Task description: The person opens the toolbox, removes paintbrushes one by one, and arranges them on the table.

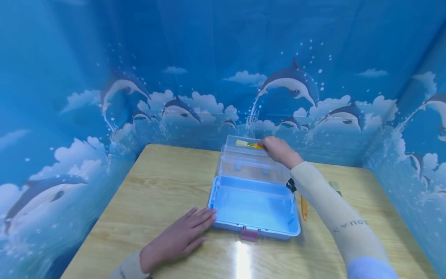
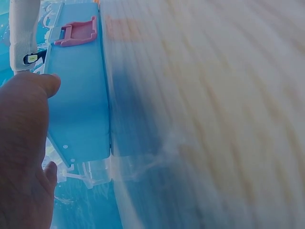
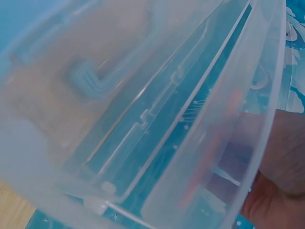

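Note:
A blue box point(image 1: 253, 203) stands on the table with its hinged, see-through upper trays point(image 1: 240, 159) raised at the back. My right hand point(image 1: 278, 150) pinches the orange handle end of a paintbrush point(image 1: 246, 143), its pale bristles pointing left at the topmost tray. Through the cloudy plastic in the right wrist view, a blurred orange-red streak point(image 3: 209, 150) shows beside the fingers of that hand. My left hand point(image 1: 182, 234) lies flat with fingers extended, fingertips at the box's front left corner. A pink latch point(image 1: 249, 234) hangs on the box's front.
To the right of the box, an orange handle point(image 1: 304, 208) lies on the wooden table point(image 1: 167, 174). Partly hidden behind my right forearm is a grey-green piece point(image 1: 335, 187). Blue dolphin-print sheets point(image 1: 209, 58) hang close behind the table and along both sides.

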{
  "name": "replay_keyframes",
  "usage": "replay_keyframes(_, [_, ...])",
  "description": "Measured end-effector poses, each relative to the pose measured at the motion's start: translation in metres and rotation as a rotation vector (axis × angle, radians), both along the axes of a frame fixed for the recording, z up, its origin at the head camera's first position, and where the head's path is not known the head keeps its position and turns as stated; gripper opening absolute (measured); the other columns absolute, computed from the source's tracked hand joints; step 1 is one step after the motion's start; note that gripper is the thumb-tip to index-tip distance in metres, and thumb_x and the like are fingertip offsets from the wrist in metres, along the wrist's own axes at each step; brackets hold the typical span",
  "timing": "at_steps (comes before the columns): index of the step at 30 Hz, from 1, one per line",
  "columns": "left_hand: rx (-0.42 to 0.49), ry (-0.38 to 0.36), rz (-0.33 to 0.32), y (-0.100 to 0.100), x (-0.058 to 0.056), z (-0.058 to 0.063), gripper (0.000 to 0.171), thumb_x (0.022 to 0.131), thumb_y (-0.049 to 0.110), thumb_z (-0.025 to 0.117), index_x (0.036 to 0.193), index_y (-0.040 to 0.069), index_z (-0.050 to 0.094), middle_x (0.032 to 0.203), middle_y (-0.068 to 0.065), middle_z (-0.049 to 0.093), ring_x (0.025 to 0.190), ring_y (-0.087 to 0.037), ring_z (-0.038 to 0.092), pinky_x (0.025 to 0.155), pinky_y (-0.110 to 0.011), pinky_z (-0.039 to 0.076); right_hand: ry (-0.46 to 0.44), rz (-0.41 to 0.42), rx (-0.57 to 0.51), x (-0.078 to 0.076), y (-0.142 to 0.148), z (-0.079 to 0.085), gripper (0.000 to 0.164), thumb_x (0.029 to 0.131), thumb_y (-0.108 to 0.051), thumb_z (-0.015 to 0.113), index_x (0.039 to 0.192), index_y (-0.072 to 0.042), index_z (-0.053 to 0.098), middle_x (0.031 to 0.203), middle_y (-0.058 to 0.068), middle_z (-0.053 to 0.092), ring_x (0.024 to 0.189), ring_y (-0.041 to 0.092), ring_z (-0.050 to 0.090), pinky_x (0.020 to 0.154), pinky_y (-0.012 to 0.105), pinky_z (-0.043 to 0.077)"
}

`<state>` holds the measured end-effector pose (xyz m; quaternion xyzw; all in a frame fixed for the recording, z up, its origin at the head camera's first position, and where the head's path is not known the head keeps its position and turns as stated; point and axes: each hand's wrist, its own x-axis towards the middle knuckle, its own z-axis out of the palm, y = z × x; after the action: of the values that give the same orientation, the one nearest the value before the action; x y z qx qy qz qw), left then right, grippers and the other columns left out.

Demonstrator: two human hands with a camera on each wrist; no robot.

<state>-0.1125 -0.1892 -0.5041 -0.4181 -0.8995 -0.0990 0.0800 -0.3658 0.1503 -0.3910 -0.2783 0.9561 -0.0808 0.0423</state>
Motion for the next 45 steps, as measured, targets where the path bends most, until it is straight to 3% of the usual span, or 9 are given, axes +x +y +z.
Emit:
replay_keyframes(23, [-0.045, 0.063, -0.002, -0.001, 0.000, 0.001, 0.062, 0.107, 0.036, 0.049, 0.161, 0.015, 0.029, 0.169, 0.000, 0.021, 0.155, -0.019, 0.024, 0.124, -0.049, 0.026, 0.079, 0.015, -0.038, 0.012, 0.008, 0.007, 0.032, 0.103, -0.003, 0.057, 0.134, -0.002, 0.065, 0.122, 0.017, 0.068, 0.111, 0.034, 0.065, 0.096, 0.050, 0.058])
replay_keyframes(37, [-0.061, 0.087, -0.008, -0.002, 0.000, 0.001, 0.062, 0.107, 0.038, 0.047, 0.161, 0.014, 0.029, 0.169, -0.001, 0.022, 0.155, -0.019, 0.024, 0.125, -0.048, 0.026, 0.110, 0.002, -0.037, 0.021, 0.015, 0.009, 0.033, 0.103, -0.005, 0.058, 0.135, -0.004, 0.064, 0.127, 0.017, 0.066, 0.114, 0.034, 0.064, 0.097, 0.051, 0.057])
replay_keyframes(45, [-0.060, 0.073, -0.009, -0.001, 0.000, 0.002, 0.063, 0.106, 0.035, 0.051, 0.161, 0.015, 0.028, 0.170, 0.000, 0.021, 0.155, -0.019, 0.023, 0.125, -0.048, 0.026, 0.151, 0.007, -0.035, 0.031, 0.018, 0.012, 0.032, 0.104, -0.008, 0.058, 0.135, -0.005, 0.064, 0.119, 0.015, 0.068, 0.106, 0.031, 0.066, 0.089, 0.048, 0.060])
